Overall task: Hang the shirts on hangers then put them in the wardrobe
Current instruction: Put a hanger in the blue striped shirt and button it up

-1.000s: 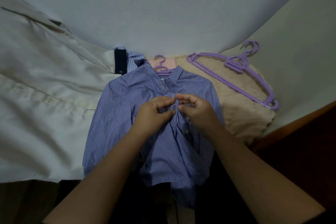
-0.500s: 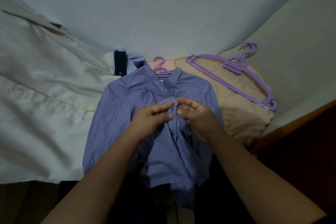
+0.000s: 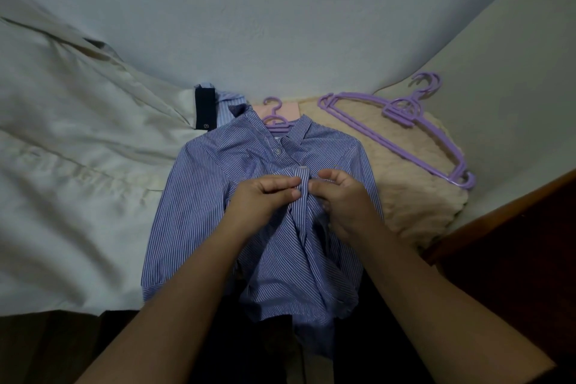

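Two hands meet at the centre of the view over a blue-and-white striped cotton shirt (image 3: 268, 212), which lies face up on the pale bed sheet (image 3: 280, 25) with its collar at twelve o'clock and its hem hanging off the bed's near edge at six o'clock. A second ago both hands sat lower on the placket; now they have crept up toward the collar, and a small pale button (image 3: 303, 169) shows just above the fingertips, seemingly through its hole, with another button (image 3: 278, 150) fastened higher up. That suggests the buttoning is nearly done and the shirt, already on its small lilac plastic hanger (image 3: 273, 114) whose hook pokes out of the collar, will soon be ready for the wardrobe. The left hand (image 3: 261, 199) pinches the placket fold between thumb and curled fingers; the right hand (image 3: 343, 199) pinches the opposite edge, its fingers bent and close together. At nine o'clock spreads a large cream shirt (image 3: 78, 150); at two o'clock a beige fluffy cushion (image 3: 405, 196) carries a stack of spare lilac plastic hangers (image 3: 405, 121). A dark wooden edge (image 3: 498, 212) runs at four o'clock, and dim light flattens the room.
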Demonstrator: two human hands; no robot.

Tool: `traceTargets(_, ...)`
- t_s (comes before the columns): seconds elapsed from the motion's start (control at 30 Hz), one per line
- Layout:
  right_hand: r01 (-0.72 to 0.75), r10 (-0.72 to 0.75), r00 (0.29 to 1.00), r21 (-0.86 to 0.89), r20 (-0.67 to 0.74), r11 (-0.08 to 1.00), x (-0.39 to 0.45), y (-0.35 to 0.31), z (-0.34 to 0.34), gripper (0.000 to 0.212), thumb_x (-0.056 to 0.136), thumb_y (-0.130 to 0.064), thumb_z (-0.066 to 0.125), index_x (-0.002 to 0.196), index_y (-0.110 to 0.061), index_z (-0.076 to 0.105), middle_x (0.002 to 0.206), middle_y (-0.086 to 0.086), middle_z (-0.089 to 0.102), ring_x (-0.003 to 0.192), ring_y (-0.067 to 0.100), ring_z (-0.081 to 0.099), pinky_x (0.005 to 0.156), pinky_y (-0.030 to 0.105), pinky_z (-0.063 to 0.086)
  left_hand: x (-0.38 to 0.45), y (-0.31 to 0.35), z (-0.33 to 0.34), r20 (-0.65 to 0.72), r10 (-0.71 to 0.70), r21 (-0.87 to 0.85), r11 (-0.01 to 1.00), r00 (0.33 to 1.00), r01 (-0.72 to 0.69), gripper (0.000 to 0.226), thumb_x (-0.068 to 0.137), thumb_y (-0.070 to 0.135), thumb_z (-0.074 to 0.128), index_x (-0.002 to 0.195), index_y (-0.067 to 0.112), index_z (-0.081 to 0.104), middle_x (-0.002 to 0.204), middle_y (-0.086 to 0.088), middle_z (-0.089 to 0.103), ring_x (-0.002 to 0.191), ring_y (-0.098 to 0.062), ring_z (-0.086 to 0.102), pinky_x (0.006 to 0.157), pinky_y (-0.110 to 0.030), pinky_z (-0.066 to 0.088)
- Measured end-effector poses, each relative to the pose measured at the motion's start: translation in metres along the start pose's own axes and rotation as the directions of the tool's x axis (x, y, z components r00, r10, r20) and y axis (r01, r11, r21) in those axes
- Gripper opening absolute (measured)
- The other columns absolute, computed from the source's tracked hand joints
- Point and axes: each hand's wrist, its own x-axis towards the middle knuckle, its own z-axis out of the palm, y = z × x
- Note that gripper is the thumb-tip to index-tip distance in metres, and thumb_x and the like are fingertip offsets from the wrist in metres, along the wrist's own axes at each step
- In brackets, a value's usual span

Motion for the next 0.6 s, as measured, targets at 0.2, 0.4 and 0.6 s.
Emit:
traceTargets(0.2,-0.122,0.102,0.987,0.163,0.126,0.979,-0.0054,-0.0039,-0.001,0.025,0.086,0.012,0.052,0.079,-0.011,0.044,0.069,0.008,0.057,0.047,0.009,0.058,0.044,0.021,0.047,-0.0009,-0.0066,0.0011,-0.024,-0.023,-0.019,1.0,0.999,0.022,0.023,0.077,0.0,0.073,0.088,0.02,0.074,0.086,0.01,0.073,0.085,-0.002,0.068,0.077,-0.013,0.052)
traceTargets(0.4,-0.049,0.044,0.995,0.062,0.086,0.997,-0.0045,0.0004,-0.0013,0.024,0.085,0.008,0.058,0.079,-0.012,0.047,0.078,0.01,0.062,0.064,0.016,0.061,0.054,0.023,0.05,-0.0025,-0.0081,0.0025,-0.026,-0.053,-0.047,0.998,0.998,0.052,0.022,0.079,0.001,0.071,0.09,0.02,0.073,0.082,0.009,0.073,0.079,-0.007,0.064,0.071,-0.013,0.052)
traceTargets(0.6,0.204,-0.199,0.979,-0.243,0.048,0.948,-0.0097,0.0045,0.003,0.027,0.081,-0.003,0.069,0.091,-0.023,0.054,0.087,-0.006,0.071,0.08,0.003,0.068,0.069,0.012,0.05,-0.0011,-0.0095,0.0026,-0.089,-0.065,-0.132,0.99,0.994,0.053,0.022,0.08,-0.001,0.07,0.093,0.016,0.072,0.086,0.007,0.074,0.083,-0.001,0.069,0.074,-0.012,0.052)
